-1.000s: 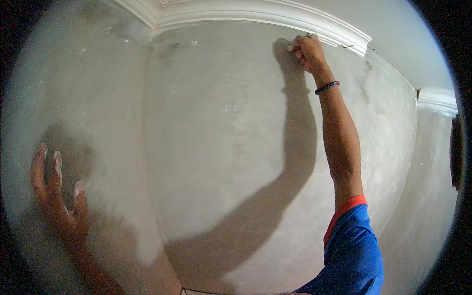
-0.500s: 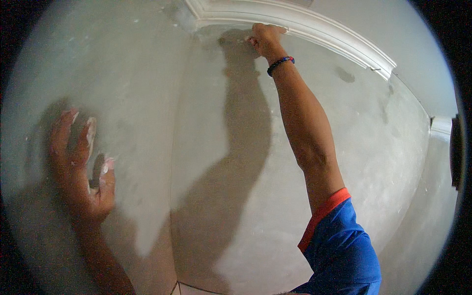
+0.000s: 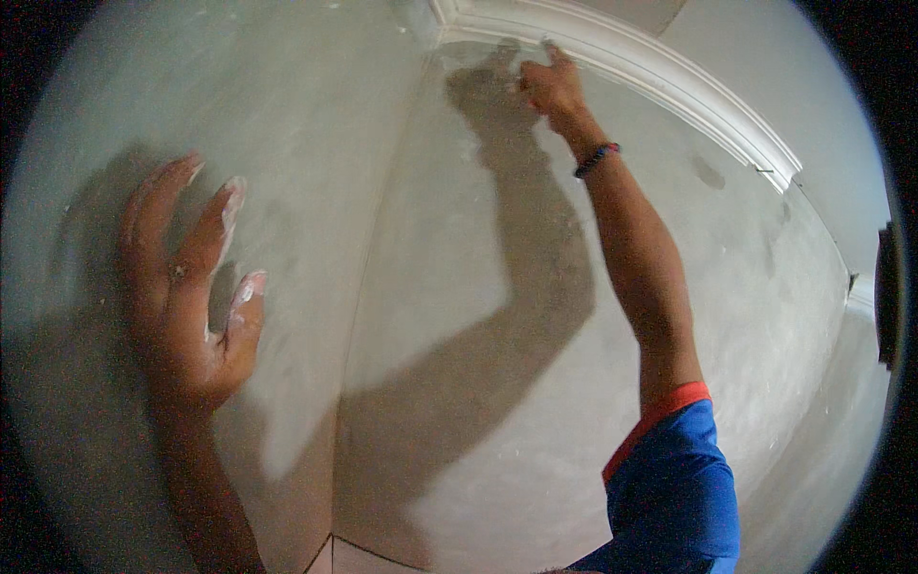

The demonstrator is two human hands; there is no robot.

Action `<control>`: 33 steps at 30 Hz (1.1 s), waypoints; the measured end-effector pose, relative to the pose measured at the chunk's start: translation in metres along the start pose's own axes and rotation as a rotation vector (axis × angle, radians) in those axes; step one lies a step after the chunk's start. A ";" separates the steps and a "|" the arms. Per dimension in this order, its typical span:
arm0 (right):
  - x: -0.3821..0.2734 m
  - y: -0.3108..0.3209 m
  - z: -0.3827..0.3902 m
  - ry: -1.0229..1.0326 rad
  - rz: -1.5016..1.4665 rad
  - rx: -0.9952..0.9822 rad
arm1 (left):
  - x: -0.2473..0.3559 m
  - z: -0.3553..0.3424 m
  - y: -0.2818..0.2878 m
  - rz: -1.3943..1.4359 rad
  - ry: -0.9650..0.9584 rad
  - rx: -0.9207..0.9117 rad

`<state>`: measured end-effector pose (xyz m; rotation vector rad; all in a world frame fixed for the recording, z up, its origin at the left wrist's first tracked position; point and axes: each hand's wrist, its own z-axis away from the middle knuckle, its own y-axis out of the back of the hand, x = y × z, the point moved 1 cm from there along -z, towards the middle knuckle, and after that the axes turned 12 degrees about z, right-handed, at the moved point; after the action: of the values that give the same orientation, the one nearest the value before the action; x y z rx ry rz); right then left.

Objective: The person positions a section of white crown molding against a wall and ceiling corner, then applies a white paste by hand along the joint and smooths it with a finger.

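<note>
2 bare hands are raised before grey plastered walls. The left hand (image 3: 191, 325) is held up by the left wall (image 3: 306, 143), its grip wide, with fingers and thumb spread and lightly bent; whether the wall is touched by it cannot be told. White smears are borne on at least 3 of its digits (image 3: 246, 316). The right hand (image 3: 557, 88) is lifted high, just below the white cornice (image 3: 660, 72), near the corner where 2 walls are joined. 1 of its digits is pointed upward at the cornice's lower edge, and the others are curled in; whether anything small is held there cannot be told. The cornice is set along the top of the back wall (image 3: 535, 430), under the pale ceiling (image 3: 827, 134). A dark beaded bracelet (image 3: 598, 160) is worn on the right wrist, and the upper arm is covered by a blue sleeve (image 3: 674, 488) with a red-orange cuff (image 3: 660, 421). A broad shadow (image 3: 540, 239) is cast across the back wall. A thin dark piece (image 3: 762, 170) is seen beneath the cornice's right end.
</note>
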<state>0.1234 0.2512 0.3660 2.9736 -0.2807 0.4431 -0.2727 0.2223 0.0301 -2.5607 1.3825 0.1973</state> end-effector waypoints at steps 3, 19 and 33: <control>-0.013 0.080 0.011 0.078 0.290 0.043 | 0.003 -0.005 -0.002 0.020 -0.004 0.012; -0.007 0.078 -0.010 0.714 1.489 0.033 | 0.007 0.002 -0.004 -0.071 0.001 0.018; -0.021 0.051 -0.009 0.775 1.326 0.081 | 0.002 -0.006 0.008 -0.256 -0.043 -0.164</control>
<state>0.0909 0.2058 0.3728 1.9489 -2.0393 1.5870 -0.2779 0.2150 0.0349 -2.8173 1.0495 0.3316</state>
